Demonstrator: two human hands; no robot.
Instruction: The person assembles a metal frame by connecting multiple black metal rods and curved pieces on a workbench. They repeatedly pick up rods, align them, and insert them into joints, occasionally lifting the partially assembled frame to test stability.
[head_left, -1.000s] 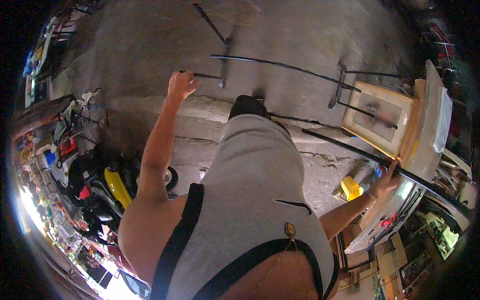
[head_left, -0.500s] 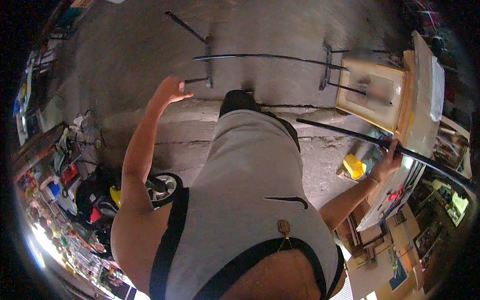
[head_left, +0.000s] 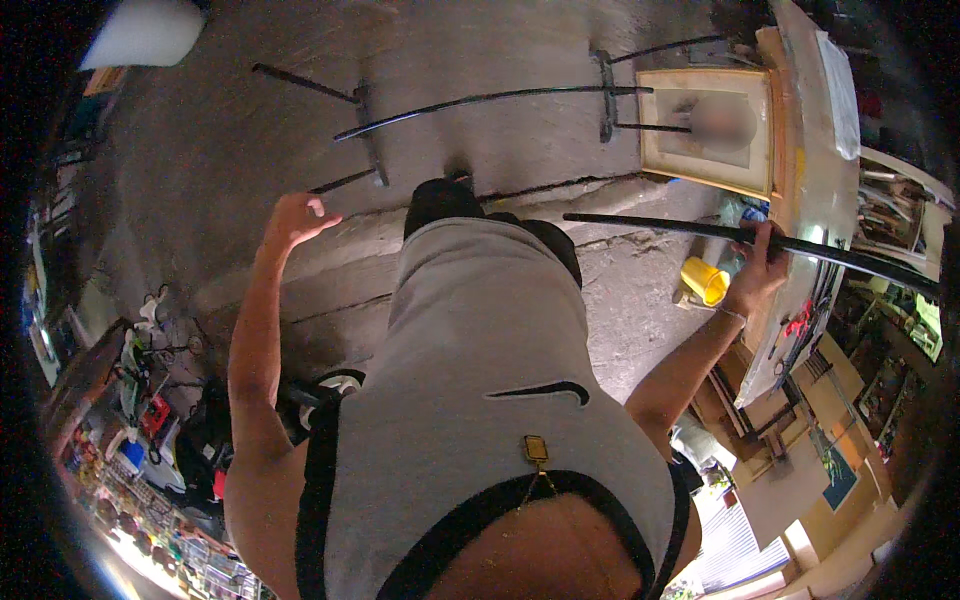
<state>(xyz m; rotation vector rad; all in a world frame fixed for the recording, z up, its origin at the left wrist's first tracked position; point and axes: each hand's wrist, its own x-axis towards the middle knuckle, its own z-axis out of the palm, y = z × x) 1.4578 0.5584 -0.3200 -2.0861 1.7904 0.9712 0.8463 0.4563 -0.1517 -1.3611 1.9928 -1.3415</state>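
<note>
A long black tube is held at my right, with my right hand closed round it; its far right end runs out past the bench edge. My left hand is raised out to the left, thumb and fingers apart, with nothing in it. Just beyond that hand is the leg of a black metal stand. A second black stand is further right, and another thin black tube lies across both stands above the concrete floor.
At right, a framed picture leans by a workbench. A yellow bucket is under the tube. A wheel and clutter are at lower left; a broken ledge crosses the floor. A white rounded object is at upper left.
My view has turned and shifted, so the stands appear further left and tilted. My right hand still grips the tube; my left hand stays raised and empty. The white object has come into view.
</note>
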